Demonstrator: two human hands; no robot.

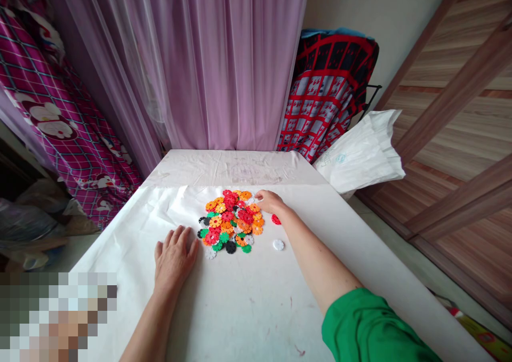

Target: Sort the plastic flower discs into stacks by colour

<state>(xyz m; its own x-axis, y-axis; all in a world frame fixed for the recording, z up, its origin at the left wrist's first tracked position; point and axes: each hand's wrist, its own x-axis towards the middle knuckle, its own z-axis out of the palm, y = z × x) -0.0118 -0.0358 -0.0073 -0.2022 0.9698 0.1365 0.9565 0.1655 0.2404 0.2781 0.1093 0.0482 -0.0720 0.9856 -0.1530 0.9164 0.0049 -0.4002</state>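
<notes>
A pile of notched plastic snowflake discs (228,216) in orange, red, green, black, yellow and white lies on the white-covered table (236,303). My left hand (176,255) rests flat on the table just left of the pile, fingers apart and holding nothing. At the pile's far right edge, my right hand (269,201) has its fingertips pinched at a white snowflake disc (252,200); the fingers partly hide it. A red snowflake disc piece (276,219) sits under my right wrist, partly covered. Nearer to me is a small white stack of discs (279,244).
Purple curtains (224,58) hang behind the table. A white bag (360,154) stands at its far right corner, by a red-and-black patterned cloth (320,95). Wooden doors (460,138) line the right side. A blurred-out patch covers the lower left.
</notes>
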